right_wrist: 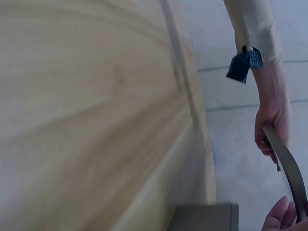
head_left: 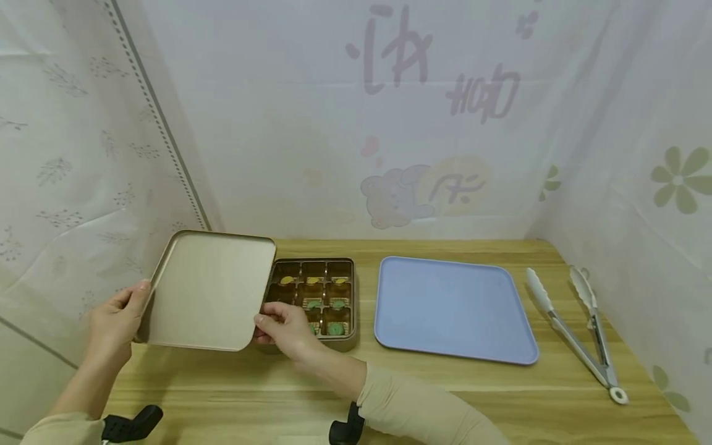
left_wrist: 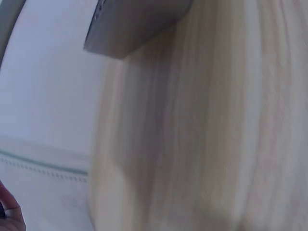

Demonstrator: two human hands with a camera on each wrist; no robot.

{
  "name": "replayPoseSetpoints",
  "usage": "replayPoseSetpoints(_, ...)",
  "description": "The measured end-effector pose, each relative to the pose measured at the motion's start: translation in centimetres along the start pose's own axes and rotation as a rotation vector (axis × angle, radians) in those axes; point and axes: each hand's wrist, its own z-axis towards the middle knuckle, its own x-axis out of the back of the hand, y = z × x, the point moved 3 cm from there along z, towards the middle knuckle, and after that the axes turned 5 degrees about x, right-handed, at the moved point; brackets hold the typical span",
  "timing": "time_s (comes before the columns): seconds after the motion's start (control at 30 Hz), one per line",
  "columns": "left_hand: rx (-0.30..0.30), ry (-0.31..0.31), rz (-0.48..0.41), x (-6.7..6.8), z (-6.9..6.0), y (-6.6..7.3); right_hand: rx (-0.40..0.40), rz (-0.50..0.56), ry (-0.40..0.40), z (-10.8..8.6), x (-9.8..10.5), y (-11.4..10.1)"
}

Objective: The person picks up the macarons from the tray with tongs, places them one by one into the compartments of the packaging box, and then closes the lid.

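A flat, square, champagne-coloured lid (head_left: 211, 290) is held up, tilted, to the left of a metal box (head_left: 347, 343). My left hand (head_left: 114, 318) grips its left edge, thumb on the visible face. At the lower right edge, my right hand (head_left: 289, 330) pinches it in front of the box. The box stands uncovered on the table, divided into small compartments; several hold yellow or green pieces, such as a round green piece (head_left: 336, 329). The lid and my right hand hide its left part. In the right wrist view, the lid (right_wrist: 288, 166) appears edge-on between both hands.
A blue rectangular tray (head_left: 453, 309) lies right of the box. Farther right, metal tongs (head_left: 584, 346) with pale tips lie spread on the wooden table (head_left: 267, 395). Patterned cloth (head_left: 289, 123) hangs behind the table and along both sides.
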Motion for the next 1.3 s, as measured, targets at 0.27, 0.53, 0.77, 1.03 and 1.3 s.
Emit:
replayPoseSetpoints(0.27,-0.258,-0.137,-0.021,-3.8,-0.7,3.1,0.051,-0.155,0.024,-0.2,5.6,-2.2)
replayPoseSetpoints(0.53,-0.352,-0.226,0.014,-7.6,-1.6,5.5,0.108,-0.253,0.019,-1.0,10.3,-4.3)
replayPoseSetpoints(0.77,-0.429,-0.227,0.001,-9.7,-2.6,6.9,0.165,-0.327,0.069,-1.8,13.2,-6.0)
replayPoseSetpoints(1.03,-0.49,-0.211,-0.123,-11.3,-3.0,7.6,0.247,-0.364,0.095,-2.0,14.9,-6.3)
replayPoseSetpoints(1.3,-0.467,-0.229,-0.351,-12.7,-3.3,7.1,0.255,-0.36,0.115,-2.3,15.5,-6.2)
